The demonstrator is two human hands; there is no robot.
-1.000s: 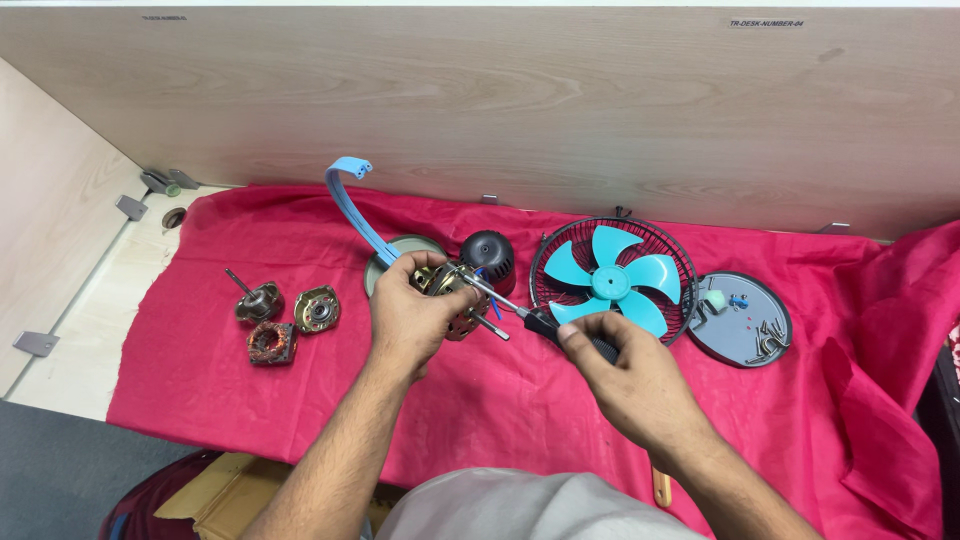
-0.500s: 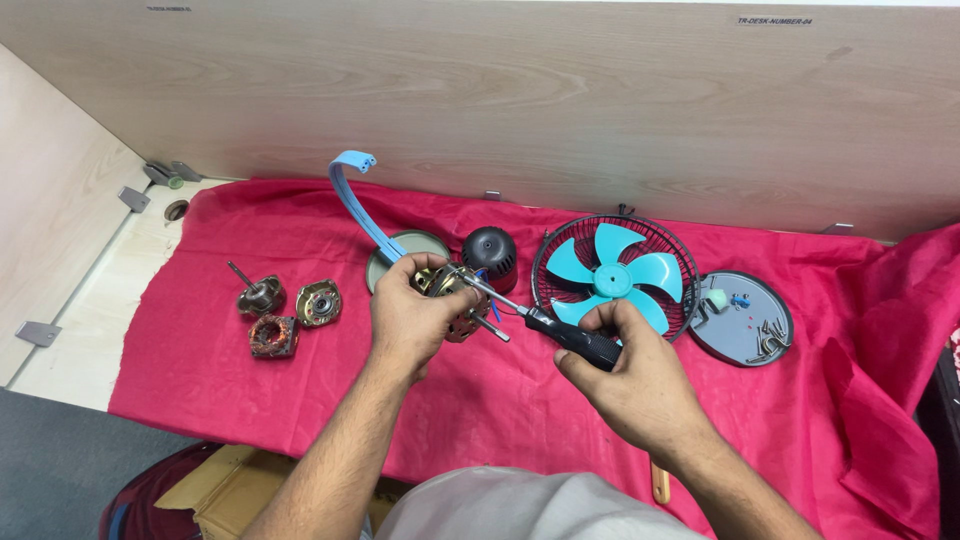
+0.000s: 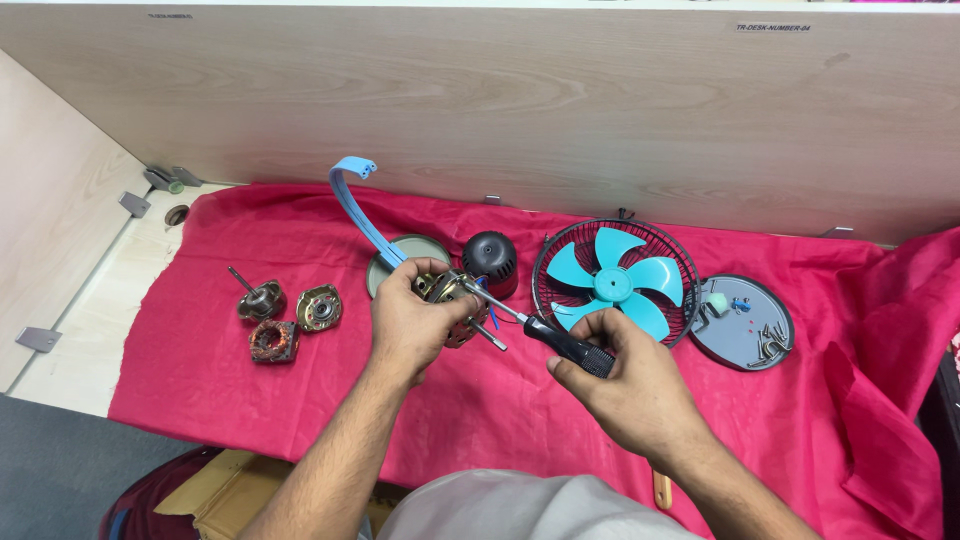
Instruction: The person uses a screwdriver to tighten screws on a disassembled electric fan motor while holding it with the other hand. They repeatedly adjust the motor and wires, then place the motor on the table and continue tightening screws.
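My left hand still grips the fan motor in curled fingers, while my right hand, closed on the screwdriver, has shifted slightly, its tip kept in the motor

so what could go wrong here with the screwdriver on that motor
The left hand holds the motor in the air rather than on the red cloth, so the screwdriver in the right hand could slip off and jab the left fingers. A freed screw might drop into the cloth's folds and be hard to spot. The tip could also nick the motor's thin blue wire.
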